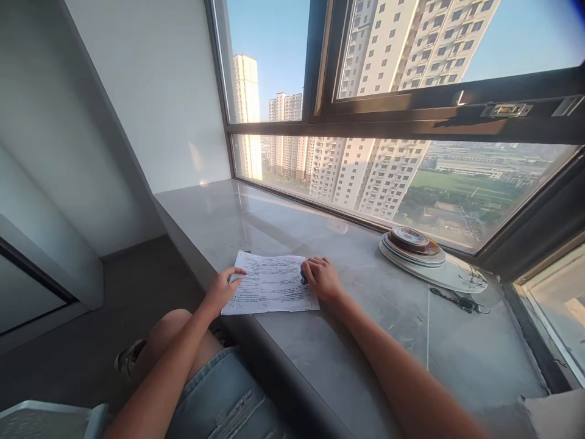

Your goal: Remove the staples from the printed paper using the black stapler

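Note:
Printed paper sheets (274, 283) lie on the grey window ledge, their near edge at the ledge's front edge. My left hand (222, 291) rests on the left side of the paper, fingers apart, holding nothing. At the paper's right edge, my right hand (323, 277) has its fingers curled around a small dark object (304, 277), possibly a stapler; most of it is hidden under the fingers.
A stack of plates (411, 249) stands on an oval white platter (466, 274) by the window at the right. Scissors (461, 301) lie in front of it. A window frame (274, 128) borders the ledge (365, 317). A white chair (50, 414) is at lower left.

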